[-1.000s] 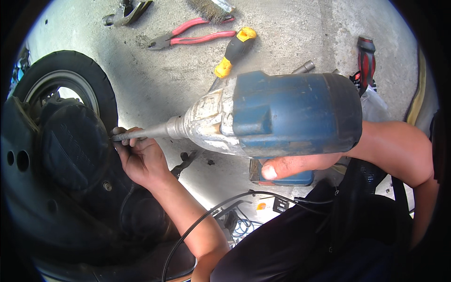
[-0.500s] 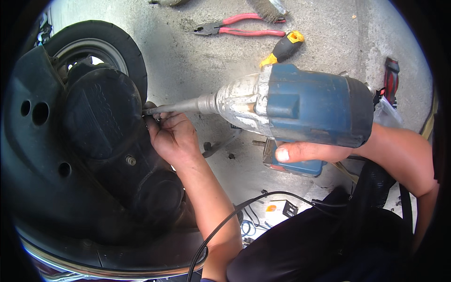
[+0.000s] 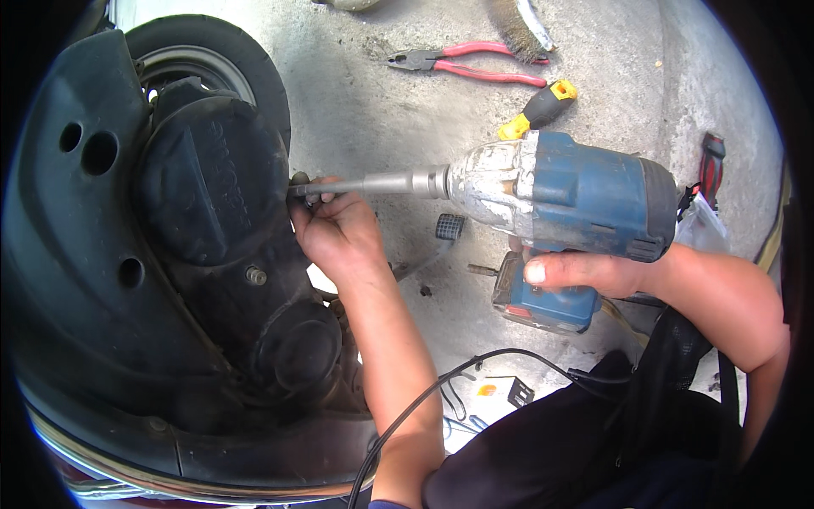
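Note:
My right hand is wrapped round the handle of a blue and silver cordless impact wrench, thumb toward the front. The wrench lies level, its nose pointing left. A grey metal extension shaft runs from the nose to the edge of a round black engine cover on a scooter. My left hand is closed round the shaft's far end, fingertips against the cover's edge. Whatever the shaft's tip meets is hidden behind my fingers and the cover's rim.
Red-handled pliers, a wire brush and a yellow-black screwdriver handle lie on the concrete. A red-black tool lies at the right. A black cable crosses below my left forearm. A scooter wheel stands upper left.
The whole view has shifted, so the scooter and tools sit further right. The wrench has drawn slightly away from the cover and looks smaller. Both hands keep their holds.

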`<state>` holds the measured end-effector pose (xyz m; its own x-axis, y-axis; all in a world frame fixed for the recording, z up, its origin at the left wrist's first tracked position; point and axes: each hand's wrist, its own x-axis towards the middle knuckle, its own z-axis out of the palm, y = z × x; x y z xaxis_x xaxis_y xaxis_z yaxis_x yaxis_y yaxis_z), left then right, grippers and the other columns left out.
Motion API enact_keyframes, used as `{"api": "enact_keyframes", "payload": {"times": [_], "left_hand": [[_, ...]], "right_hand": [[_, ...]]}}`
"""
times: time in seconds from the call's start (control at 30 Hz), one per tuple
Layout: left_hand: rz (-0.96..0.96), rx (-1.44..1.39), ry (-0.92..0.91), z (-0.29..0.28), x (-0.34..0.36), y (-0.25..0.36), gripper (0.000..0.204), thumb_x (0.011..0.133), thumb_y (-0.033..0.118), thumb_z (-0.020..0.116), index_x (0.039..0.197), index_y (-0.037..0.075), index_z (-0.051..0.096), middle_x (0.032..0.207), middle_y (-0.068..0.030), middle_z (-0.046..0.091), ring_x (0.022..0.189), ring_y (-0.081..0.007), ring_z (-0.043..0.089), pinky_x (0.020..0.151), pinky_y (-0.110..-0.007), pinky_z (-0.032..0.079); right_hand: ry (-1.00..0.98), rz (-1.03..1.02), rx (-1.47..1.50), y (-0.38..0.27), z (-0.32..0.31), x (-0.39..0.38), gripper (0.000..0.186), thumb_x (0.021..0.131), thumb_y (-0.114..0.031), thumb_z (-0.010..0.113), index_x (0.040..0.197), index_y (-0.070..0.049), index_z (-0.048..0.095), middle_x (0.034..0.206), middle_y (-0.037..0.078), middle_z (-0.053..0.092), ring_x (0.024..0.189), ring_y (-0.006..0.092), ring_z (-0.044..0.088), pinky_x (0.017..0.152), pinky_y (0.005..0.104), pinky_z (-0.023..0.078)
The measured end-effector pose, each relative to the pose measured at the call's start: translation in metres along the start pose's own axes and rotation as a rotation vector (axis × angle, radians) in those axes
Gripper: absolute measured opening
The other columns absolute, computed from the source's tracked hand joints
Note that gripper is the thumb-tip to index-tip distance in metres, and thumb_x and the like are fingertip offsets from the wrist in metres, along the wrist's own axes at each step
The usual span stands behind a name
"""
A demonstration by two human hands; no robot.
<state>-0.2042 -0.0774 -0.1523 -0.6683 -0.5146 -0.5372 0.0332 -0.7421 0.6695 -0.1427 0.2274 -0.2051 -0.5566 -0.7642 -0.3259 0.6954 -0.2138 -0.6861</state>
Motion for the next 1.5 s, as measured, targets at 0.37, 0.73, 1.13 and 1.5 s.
{"api": "enact_keyframes", "payload": {"times": [0.37,0.73,1.13,1.5], "left_hand": [[0.169,0.139,-0.062,-0.01,0.0,-0.005,0.019,0.106,0.014,0.046,0.099,0.003,0.06,0.078,-0.003,0.051,0.069,-0.0149,0.049,0.058,-0.03,0.043],[0.078,0.037,-0.184,-0.003,-0.014,-0.008,0.022,0.11,0.02,0.046,0.113,0.003,0.061,0.086,-0.003,0.055,0.071,-0.0142,0.048,0.06,-0.029,0.041],[0.099,-0.083,0.063,-0.05,-0.038,0.01,0.022,0.105,0.017,0.054,0.123,0.006,0.062,0.108,-0.007,0.069,0.076,-0.0192,0.051,0.066,-0.033,0.042],[0.247,-0.022,-0.112,-0.09,-0.043,0.028,0.009,0.105,0.015,0.057,0.112,0.011,0.061,0.092,-0.0008,0.055,0.082,-0.0179,0.051,0.065,-0.033,0.041]], "right_hand": [[-0.059,0.167,0.169,-0.01,0.011,0.005,0.035,0.097,-0.035,0.07,0.118,-0.006,0.066,0.108,0.013,0.071,0.098,0.0301,0.065,0.09,0.0403,0.053],[0.076,0.158,-0.005,-0.016,0.011,-0.001,0.05,0.088,-0.026,0.081,0.129,-0.004,0.063,0.118,0.008,0.066,0.103,0.0193,0.064,0.089,0.038,0.056],[0.101,0.105,0.48,-0.02,-0.009,-0.037,0.046,0.08,-0.011,0.081,0.121,0.001,0.064,0.097,0.009,0.068,0.078,0.0205,0.066,0.076,0.0389,0.058],[0.202,-0.03,0.445,-0.027,-0.018,-0.051,0.046,0.08,-0.013,0.076,0.121,0.004,0.062,0.083,0.01,0.064,0.069,0.0198,0.061,0.07,0.0378,0.054]]}}
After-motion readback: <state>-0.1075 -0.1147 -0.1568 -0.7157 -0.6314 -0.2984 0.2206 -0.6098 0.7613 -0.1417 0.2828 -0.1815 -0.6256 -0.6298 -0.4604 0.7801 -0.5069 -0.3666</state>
